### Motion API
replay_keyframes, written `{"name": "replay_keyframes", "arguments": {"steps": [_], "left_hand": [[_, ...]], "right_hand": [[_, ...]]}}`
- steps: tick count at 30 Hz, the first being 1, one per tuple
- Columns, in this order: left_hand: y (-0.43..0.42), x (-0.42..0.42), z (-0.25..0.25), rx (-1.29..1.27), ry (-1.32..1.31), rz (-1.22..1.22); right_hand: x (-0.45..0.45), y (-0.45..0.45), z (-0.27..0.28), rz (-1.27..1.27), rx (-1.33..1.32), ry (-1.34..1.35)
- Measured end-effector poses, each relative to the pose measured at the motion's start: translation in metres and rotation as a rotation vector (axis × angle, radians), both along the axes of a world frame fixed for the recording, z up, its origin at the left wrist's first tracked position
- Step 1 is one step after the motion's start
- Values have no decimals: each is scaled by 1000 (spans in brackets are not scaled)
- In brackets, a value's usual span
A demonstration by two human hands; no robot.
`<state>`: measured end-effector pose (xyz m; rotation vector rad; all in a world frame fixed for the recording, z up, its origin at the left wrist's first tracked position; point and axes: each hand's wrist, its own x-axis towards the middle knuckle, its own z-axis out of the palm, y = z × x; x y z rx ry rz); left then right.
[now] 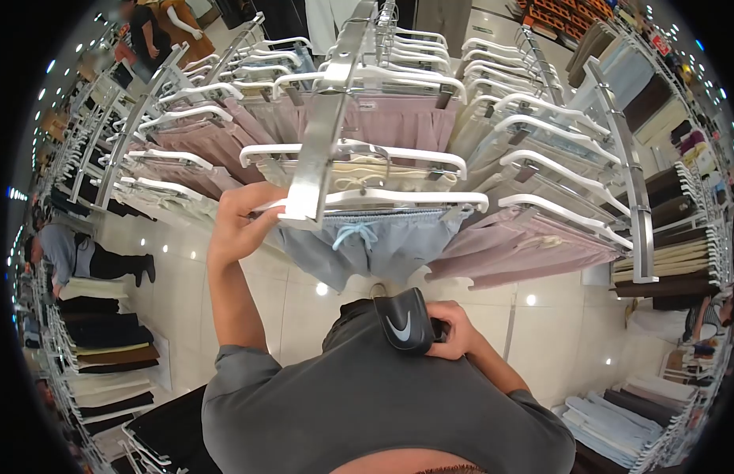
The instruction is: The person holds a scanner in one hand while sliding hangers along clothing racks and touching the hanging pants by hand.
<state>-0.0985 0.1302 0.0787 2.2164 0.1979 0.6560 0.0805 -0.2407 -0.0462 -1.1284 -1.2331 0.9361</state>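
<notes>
White hanger (414,198), frontmost on the middle rack, sits under the near end of a metal rail (326,134), with blue-grey bottoms (363,241) clipped beneath it, their light blue drawstring (355,234) tied in a bow at the waistband. The left hand (244,223) has its grip pinched on the left end of that hanger, thumb below and fingers above, right beside the rail's tip. The right hand (452,328) is down in front of the body, its grip curled around the right side of a black case (405,322) marked with a pale swoosh; some of its fingers are hidden. A brass-coloured ring (379,291) shows at the top of the case, which is just in front of the dark grey shirt (367,395). Just behind the front hanger hangs a cream garment (359,175), and farther back a pink one (398,120). To the right, pink bottoms (533,245) hang from the nearest hanger of another row, close to the blue-grey pair. Pale tiles (292,316) cover the floor below. Off to the left, a person (75,253) in dark trousers stands near folded clothes (106,336)
</notes>
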Motion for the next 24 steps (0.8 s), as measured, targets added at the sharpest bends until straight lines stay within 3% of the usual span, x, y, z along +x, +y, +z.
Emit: {"name": "replay_keyframes", "arguments": {"steps": [8,24], "left_hand": [[18,13,19,168,-20,-83],[30,22,32,174,-126,-173]], "right_hand": [[-27,37,-2,-19,36,54],[-43,61,-7,-149,43,29]]}}
